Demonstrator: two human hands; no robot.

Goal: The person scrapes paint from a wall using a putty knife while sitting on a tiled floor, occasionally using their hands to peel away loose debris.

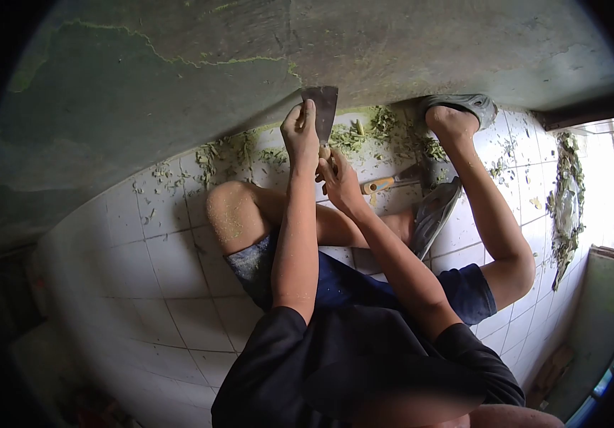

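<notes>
A broad scraper (325,110) with a dark flat blade is held up close to the wall. My left hand (301,134) grips the blade's left edge, thumb laid along it and the other fingers mostly hidden behind. Just below, my right hand (340,180) is closed around the short handle, of which only a small end shows. A second scraper (378,185) with an orange-yellow handle lies on the tiles right of my right hand. Green paint flakes (353,139) are scattered on the floor beneath the wall.
The grey-green wall (178,93) has a cracked, peeling paint line. My bent legs rest on the white tiled floor (168,264), one sandal (474,107) near the wall. A heap of debris with clear plastic (567,200) lies at right, near a doorway.
</notes>
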